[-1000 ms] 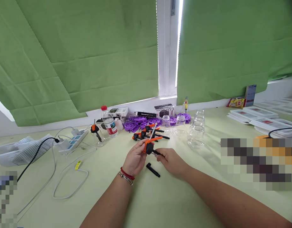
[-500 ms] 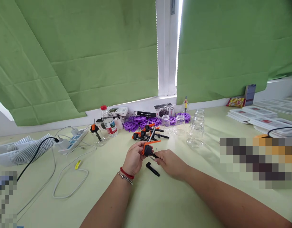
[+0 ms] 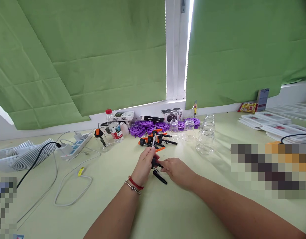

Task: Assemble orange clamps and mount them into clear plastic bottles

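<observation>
My left hand [image 3: 142,166] is wrapped round a black-and-orange part [image 3: 154,162] with a thin metal rod sticking up past the fingers. Much of that part is hidden by the hand; an orange fin shows above it. At its black stem, the fingertips of my right hand [image 3: 177,170] are pinched closed. Just below on the table lies a loose black tube-like piece [image 3: 159,177]. Beyond my hands is a pile of similar black-and-orange parts [image 3: 155,141]. A tiny nut-like bit [image 3: 164,155] rests on the tabletop nearby.
Purple wheel-like pieces [image 3: 145,127] lie behind the pile. Clear jars [image 3: 205,139] stand to the right, and a red-capped bottle [image 3: 114,127] to the left. A power strip [image 3: 80,146] and white cable [image 3: 73,204] occupy the left side. Stacked white frames [image 3: 264,121] lie far right.
My left hand has turned over the black-and-orange part, covering more of it, and the rod now points up more steeply. My right hand has stayed at the stem.
</observation>
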The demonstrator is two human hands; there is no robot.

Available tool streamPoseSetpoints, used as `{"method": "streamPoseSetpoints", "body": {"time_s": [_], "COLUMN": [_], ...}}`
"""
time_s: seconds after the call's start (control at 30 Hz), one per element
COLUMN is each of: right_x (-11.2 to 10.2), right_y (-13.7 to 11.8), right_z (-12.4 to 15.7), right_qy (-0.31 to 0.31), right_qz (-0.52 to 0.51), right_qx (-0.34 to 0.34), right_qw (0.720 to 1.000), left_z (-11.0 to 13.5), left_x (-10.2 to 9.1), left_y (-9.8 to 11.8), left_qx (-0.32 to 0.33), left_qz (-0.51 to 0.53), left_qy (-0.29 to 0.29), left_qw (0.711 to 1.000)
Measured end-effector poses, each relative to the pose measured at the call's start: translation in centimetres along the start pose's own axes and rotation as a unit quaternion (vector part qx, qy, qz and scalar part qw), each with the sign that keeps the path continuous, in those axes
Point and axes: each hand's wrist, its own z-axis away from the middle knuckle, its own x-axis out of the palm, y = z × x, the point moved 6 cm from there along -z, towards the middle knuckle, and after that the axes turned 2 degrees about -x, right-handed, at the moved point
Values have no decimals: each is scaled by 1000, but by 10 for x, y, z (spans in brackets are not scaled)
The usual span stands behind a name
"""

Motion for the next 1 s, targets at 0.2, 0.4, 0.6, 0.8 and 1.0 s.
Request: {"method": "streamPoseSetpoints", "body": {"time_s": [0.2,0.4,0.6,0.8,1.0], "right_x": [2,-1,13,8,-9], "right_y": [-3,1,6,24,25], "right_z": [-1,1,9,5,4], "right_qy": [-25,8,-44,-7,66], "right_qz": [12,-15,1,-4,-34], "right_qx": [-4,82,126,147,128], "right_qw": [1000,996,991,989,989], "left_z": [-1,-8,-16,-15,-11], "left_x": [-3,-16,-37,-36,-29], "left_y": [-10,-10,-15,-12,-8], "left_qx": [-68,-45,-55,-46,-40], "left_qz": [-110,-51,11,-23,-26], "left_qy": [6,71,157,164,136], "left_qw": [992,995,986,985,990]}}
